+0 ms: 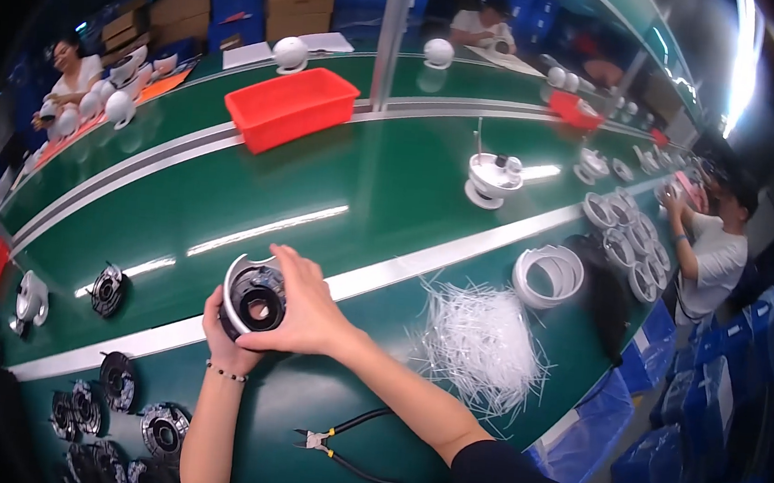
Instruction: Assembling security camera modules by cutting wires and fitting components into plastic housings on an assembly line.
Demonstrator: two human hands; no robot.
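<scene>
Both my hands hold a white ring-shaped housing (234,285) with a black round part (263,309) seated inside it, just above the near edge of the green conveyor. My left hand (223,342) wraps its lower left side, with a beaded bracelet at the wrist. My right hand (312,307) grips it from the right, fingers over the top and thumb beneath. On the bench below lie diagonal cutters (319,441) with black handles, jaws apart. Several loose black round parts (119,382) sit left of my left forearm.
A heap of thin white plastic strips (484,342) lies right of my right forearm, with stacked white rings (548,276) beyond. On the conveyor stand a white assembly (494,179) and a black part (108,291). A red bin (290,109) sits farther back. A co-worker (714,242) works at right.
</scene>
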